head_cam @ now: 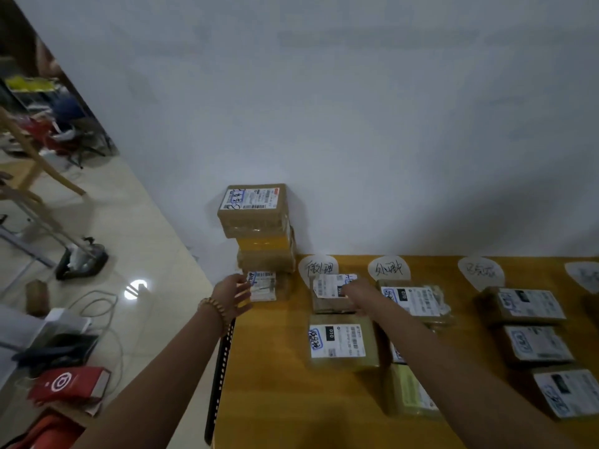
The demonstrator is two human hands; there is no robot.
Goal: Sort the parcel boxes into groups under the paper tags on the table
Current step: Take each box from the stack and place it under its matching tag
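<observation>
Now left hand (236, 291) lies open against the small parcel box (263, 286) by the stack (259, 222) at frame centre, right hand (356, 291), grip unclear, on the sorted box (327, 285) below the leftmost paper tag (319, 267); best read labels before placing.

White rounded paper tags with handwriting (318, 268): four counted along the far edge of the yellow tabletop (291, 400), the rightmost cut off by the frame. Brown taped cardboard parcel boxes with white labels (340, 343): two counted under the first tag, three under the second, three under the third. Corner stack (256, 222): at least four more boxes noted, exact number not made out.
</observation>
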